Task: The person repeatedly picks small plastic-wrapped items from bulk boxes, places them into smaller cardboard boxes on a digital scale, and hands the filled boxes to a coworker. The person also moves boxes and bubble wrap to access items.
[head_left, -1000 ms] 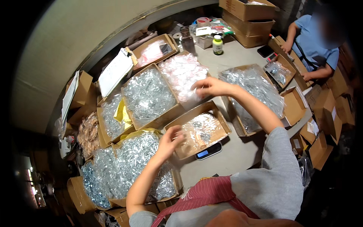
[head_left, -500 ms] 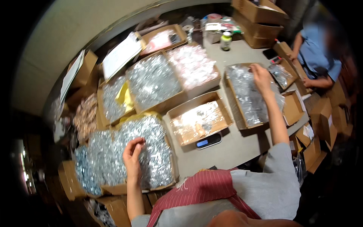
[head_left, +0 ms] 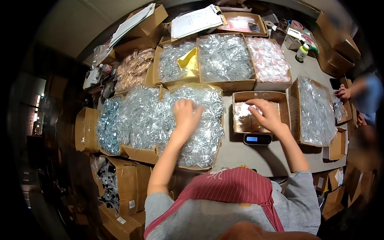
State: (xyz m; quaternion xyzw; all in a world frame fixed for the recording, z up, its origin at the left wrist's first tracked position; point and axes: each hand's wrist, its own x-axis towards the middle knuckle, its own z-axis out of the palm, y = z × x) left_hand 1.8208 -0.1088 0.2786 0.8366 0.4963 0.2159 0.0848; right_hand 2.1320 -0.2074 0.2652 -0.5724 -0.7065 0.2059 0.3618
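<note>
My left hand is over a box heaped with thin silver metal pieces, like screws or nails. Its fingers curl down toward the heap and the thumb is blurred, so I cannot make out a hold. Fingers apart, my right hand reaches over a small cardboard box with shiny copper-coloured contents, partly covered by the hand. I see nothing in its fingers. Below that box's near edge shows a digital scale with a lit blue display.
A box of clear plastic packets stands on the right. Behind are boxes of silver packets and pink-white packets, and a clipboard. A bottle sits at the back right. Another person's hand shows at far right.
My right hand has left the box of clear packets and come over the small box. My left hand has moved further over the silver pieces. The view has turned left.
</note>
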